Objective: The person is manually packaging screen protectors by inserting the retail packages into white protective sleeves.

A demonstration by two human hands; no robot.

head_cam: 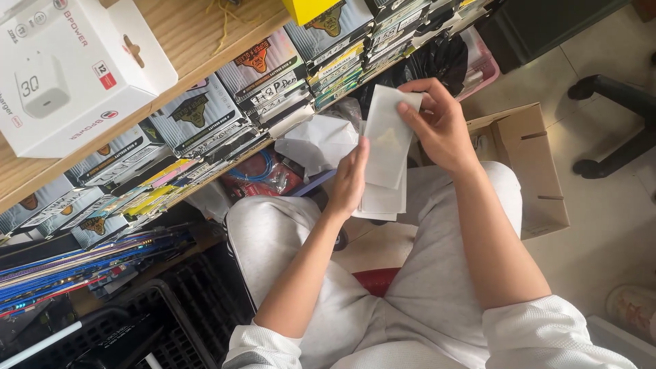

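The left hand (348, 179) presses its flat palm and fingers against the left edge of a stack of white rectangular sleeves (385, 160), steadying it from below; the right hand (437, 123) pinches the top sheet at its upper right corner, thumb over the front; the stack stands nearly upright above the person's grey-trousered lap; left of the stack runs a wooden shelf (191, 27) packed with flat packaged accessories (266, 75); a white charger box (65, 65) rests on that shelf's top; right of the stack sits an open cardboard box (529, 171) on the tiled floor.
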